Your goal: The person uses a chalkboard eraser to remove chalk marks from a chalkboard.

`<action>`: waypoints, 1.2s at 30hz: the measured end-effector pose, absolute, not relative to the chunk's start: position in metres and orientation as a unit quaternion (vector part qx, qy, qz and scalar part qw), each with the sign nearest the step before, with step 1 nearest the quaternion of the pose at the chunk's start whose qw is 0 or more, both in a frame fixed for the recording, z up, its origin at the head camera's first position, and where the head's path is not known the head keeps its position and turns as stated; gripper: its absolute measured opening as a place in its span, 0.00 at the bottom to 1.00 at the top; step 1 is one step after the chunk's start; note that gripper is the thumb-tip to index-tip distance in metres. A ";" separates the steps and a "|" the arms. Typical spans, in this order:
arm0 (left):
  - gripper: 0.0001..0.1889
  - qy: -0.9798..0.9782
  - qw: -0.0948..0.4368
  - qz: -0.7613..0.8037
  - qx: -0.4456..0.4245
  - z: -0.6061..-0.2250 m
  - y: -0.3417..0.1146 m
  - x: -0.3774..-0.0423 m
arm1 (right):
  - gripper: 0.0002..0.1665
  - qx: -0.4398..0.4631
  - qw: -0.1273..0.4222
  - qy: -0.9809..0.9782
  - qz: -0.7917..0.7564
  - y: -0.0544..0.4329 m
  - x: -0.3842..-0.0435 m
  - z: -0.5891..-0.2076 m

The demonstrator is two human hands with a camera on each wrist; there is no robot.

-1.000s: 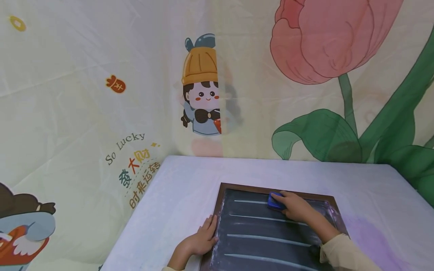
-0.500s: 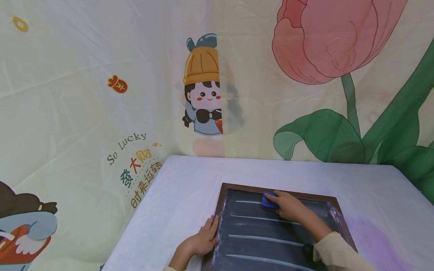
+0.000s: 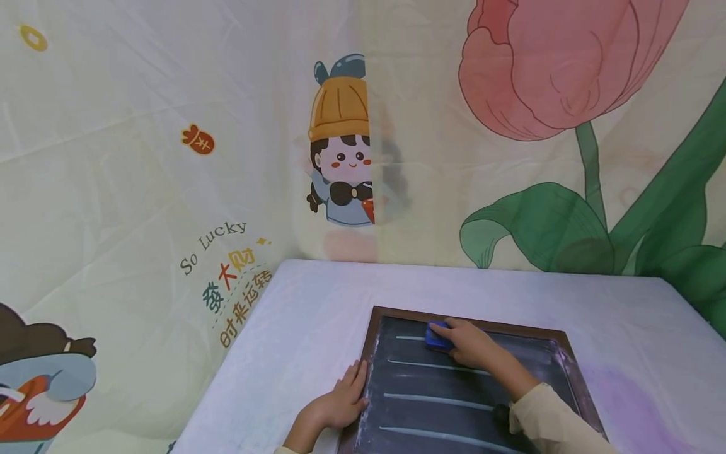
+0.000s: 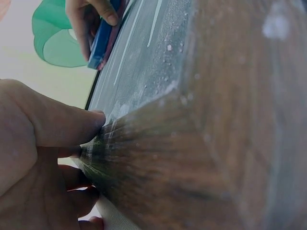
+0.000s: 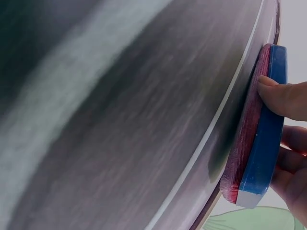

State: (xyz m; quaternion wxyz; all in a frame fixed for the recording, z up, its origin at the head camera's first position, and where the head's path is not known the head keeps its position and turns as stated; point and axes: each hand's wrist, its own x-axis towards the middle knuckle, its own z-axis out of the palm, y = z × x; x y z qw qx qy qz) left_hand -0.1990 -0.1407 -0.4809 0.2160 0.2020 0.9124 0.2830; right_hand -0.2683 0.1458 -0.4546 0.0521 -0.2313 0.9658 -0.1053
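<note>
A dark chalkboard [image 3: 437, 383] in a brown wooden frame lies on the table, with several pale chalk lines across it. My right hand [image 3: 469, 342] pinches a blue chalkboard eraser [image 3: 436, 337] on the topmost line. The right wrist view shows the eraser's red felt side [image 5: 245, 129] against the board and the thumb on its edge. At the board's left side, my left hand [image 3: 342, 398] rests on the frame [image 4: 158, 158] with fingers extended. In the left wrist view its thumb touches the frame's top and the other fingers are at the outer side.
The white-covered table [image 3: 317, 296] extends around the board, with a purple stain [image 3: 629, 403] at right. A round dark object [image 3: 500, 413] shows beside the right sleeve. Printed cloth walls [image 3: 420, 189] stand behind and left. Chalk dust lies along the board's edge.
My right hand has slid left along the top line with the eraser, and less of that line shows to its left. The left hand keeps its place on the frame.
</note>
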 end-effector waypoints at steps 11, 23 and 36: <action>0.35 0.913 0.217 0.280 0.202 -0.479 -0.140 -0.198 | 0.36 -0.253 0.051 0.962 -0.093 0.128 -0.274 -0.455; 0.35 0.913 0.219 0.280 0.199 -0.481 -0.140 -0.198 | 0.36 -0.272 0.045 0.957 -0.089 0.109 -0.277 -0.455; 0.35 0.915 0.216 0.276 0.199 -0.481 -0.140 -0.198 | 0.34 -0.290 0.031 0.952 -0.096 0.086 -0.283 -0.456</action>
